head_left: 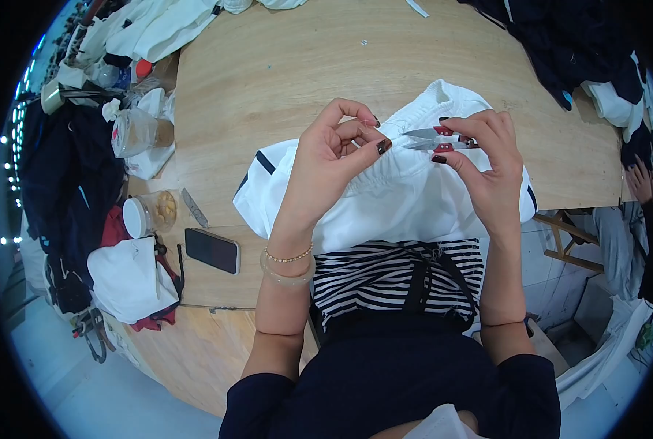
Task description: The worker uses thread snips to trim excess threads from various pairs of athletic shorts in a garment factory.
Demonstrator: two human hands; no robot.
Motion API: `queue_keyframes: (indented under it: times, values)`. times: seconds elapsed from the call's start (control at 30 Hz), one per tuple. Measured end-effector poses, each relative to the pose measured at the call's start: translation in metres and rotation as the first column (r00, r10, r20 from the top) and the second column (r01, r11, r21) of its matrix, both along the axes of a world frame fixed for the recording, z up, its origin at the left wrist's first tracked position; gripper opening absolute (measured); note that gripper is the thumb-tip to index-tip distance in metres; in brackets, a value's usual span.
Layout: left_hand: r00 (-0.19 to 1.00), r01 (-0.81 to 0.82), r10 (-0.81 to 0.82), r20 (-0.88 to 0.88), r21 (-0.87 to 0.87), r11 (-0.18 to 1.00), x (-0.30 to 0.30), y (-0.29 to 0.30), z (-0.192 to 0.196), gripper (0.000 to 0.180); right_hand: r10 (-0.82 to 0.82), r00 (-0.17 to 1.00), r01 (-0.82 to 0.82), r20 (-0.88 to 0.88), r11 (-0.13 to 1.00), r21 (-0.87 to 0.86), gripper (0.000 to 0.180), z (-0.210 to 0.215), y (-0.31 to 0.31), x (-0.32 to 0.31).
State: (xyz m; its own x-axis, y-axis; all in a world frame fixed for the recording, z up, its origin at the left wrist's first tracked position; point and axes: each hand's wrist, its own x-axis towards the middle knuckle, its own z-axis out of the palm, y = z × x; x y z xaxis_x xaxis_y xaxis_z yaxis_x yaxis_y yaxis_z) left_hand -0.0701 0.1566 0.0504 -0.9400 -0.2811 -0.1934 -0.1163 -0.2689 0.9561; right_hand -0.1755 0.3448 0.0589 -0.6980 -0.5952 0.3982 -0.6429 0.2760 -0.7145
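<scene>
A white garment (403, 201) with a gathered elastic waistband and dark stripes at its sides lies bunched at the table's near edge, partly over my lap. My left hand (325, 157) is closed above the waistband, thumb and fingers pinching a fine thread (368, 122) that barely shows. Between the thumb and fingers of my right hand (493, 164) are thread snips (443, 147) with red grips. Their two blades stand apart and point left toward the left fingertips, just over the gathered cloth.
Left on the wooden table (282, 66) lie a phone (212, 251), a utility knife (194, 208), a lidded jar (151, 212) and a plastic cup (137, 134). White garments (154, 29) and dark garments (561, 44) are heaped at the far corners. Another person's hand (641, 181) shows far right.
</scene>
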Motion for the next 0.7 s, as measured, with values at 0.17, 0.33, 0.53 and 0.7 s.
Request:
queue_keyframes:
  times: [0.17,0.33,0.53,0.7]
  values:
    - [1.0,-0.003,0.003,-0.004,0.009,1.0,0.001,0.0,0.0,0.026,-0.003,1.0,0.003,-0.023,1.0,0.009,0.028,-0.001,0.001,-0.001]
    - [1.0,-0.003,0.003,-0.001,0.003,1.0,0.001,0.0,0.0,0.025,0.004,1.0,-0.005,0.028,1.0,0.017,0.027,0.0,0.0,0.0]
    - [1.0,0.008,-0.007,-0.013,0.04,0.999,0.0,0.001,-0.001,0.025,0.072,0.978,-0.06,0.194,0.996,-0.066,0.027,-0.004,-0.003,0.001]
    - [1.0,0.007,-0.007,-0.01,0.037,0.999,0.001,0.0,-0.004,0.026,0.167,0.852,0.024,0.496,0.934,-0.356,0.027,-0.008,-0.005,0.001]
